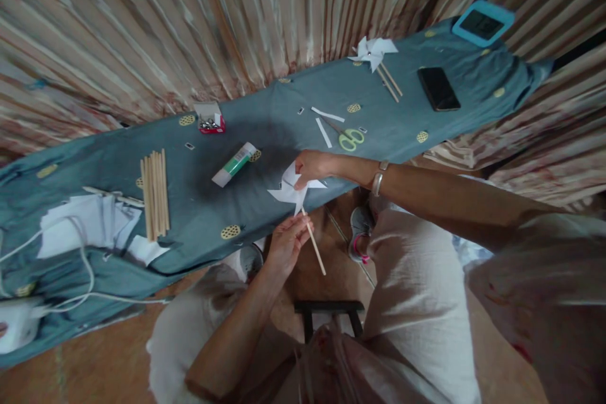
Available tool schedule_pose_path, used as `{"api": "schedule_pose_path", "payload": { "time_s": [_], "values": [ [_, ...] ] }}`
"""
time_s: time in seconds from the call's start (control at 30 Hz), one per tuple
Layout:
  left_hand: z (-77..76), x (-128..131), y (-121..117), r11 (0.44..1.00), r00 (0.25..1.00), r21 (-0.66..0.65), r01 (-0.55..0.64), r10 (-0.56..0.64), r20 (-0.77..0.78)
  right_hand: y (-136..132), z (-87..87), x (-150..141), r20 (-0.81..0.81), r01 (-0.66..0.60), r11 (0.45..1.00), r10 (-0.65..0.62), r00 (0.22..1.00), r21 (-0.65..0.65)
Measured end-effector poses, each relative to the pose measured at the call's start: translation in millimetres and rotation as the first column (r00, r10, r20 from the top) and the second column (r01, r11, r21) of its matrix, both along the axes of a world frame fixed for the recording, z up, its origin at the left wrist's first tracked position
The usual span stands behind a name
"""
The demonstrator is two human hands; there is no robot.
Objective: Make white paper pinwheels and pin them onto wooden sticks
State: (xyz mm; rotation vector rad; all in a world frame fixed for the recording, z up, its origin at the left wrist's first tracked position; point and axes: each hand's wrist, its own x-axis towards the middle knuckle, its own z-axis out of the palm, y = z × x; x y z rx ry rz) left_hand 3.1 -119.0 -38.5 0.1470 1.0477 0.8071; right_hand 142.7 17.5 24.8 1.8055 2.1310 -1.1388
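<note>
In the head view, a white paper pinwheel (pixel 288 192) sits on a wooden stick (pixel 316 251) over the near edge of the table. My left hand (pixel 286 241) is closed around the stick, just below the paper blades. Above it, my right hand (pixel 310 168) has its fingers closed on the pinwheel near its middle, hiding the centre. The lower end of the stick points down past the table edge. Nearby on the cloth lie green-handled scissors (pixel 350 139), thin paper strips (pixel 324 132) and a green and white glue box (pixel 234 165).
Finished pinwheels (pixel 374 50) lie at the back right, beside a black phone (pixel 439 89) and a blue-framed digital clock (pixel 483 23). To the left are wooden sticks (pixel 155 196), paper squares (pixel 85 221), a red box of pins (pixel 211 120) and a white cable (pixel 89 271).
</note>
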Motion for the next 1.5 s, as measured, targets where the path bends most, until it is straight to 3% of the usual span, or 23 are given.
{"api": "schedule_pose_path", "payload": {
  "time_s": [0.1, 0.2, 0.33, 0.53, 0.63, 0.77, 0.83, 0.93, 1.03, 1.2, 1.4, 1.5],
  "values": [
    [4.6, 1, 0, 1.000, 1.000, 0.007, -0.006, 0.006, 0.015, -4, -0.2, 7, -0.081, 0.030, 0.999, -0.032, 0.996, -0.028],
    [9.1, 4, 1, 1.000, 1.000, 0.009, -0.006, 0.005, 0.018, -8, -1.8, 17, -0.271, 0.141, 0.975, -0.184, 0.945, -0.169],
    [15.7, 6, 4, 0.999, 1.000, 0.033, 0.006, -0.007, 0.028, -14, -4.7, 31, -0.534, 0.248, 0.869, -0.464, 0.707, -0.428],
    [34.3, 5, 20, 0.994, 1.000, 0.102, 0.028, -0.028, -0.004, -23, -8.6, 47, -0.665, 0.433, 0.743, -0.660, 0.349, -0.510],
    [45.4, 6, 41, 0.986, 1.000, 0.168, 0.010, -0.007, -0.019, -32, -14.5, 44, -0.696, 0.483, 0.675, -0.697, 0.171, -0.557],
    [55.1, 7, 74, 0.966, 0.998, 0.257, -0.032, 0.044, -0.038, -47, -27.8, 30, -0.729, 0.543, 0.633, -0.682, 0.055, -0.552],
    [56.2, 6, 87, 0.949, 0.996, 0.309, -0.063, 0.080, -0.043, -53, -33.3, 21, -0.750, 0.549, 0.657, -0.657, 0.079, -0.517],
    [53.0, 3, 100, 0.930, 0.993, 0.358, -0.089, 0.112, -0.042, -60, -36.5, 10, -0.788, 0.459, 0.775, -0.574, 0.223, -0.434],
    [46.6, 1, 104, 0.933, 0.994, 0.353, -0.070, 0.095, -0.053, -63, -35.4, 3, -0.808, 0.381, 0.848, -0.495, 0.320, -0.369],
    [38.4, 1, 106, 0.942, 0.991, 0.326, -0.080, 0.110, -0.076, -59, -34.8, 1, -0.812, 0.349, 0.864, -0.476, 0.337, -0.362],
    [33.5, 4, 107, 0.943, 0.992, 0.329, -0.050, 0.084, -0.090, -52, -41.6, 0, -0.816, 0.396, 0.849, -0.484, 0.316, -0.350],
    [31.6, 4, 107, 0.945, 0.991, 0.323, -0.049, 0.086, -0.102, -48, -42.5, 1, -0.821, 0.386, 0.866, -0.456, 0.344, -0.319]
  ]
}}
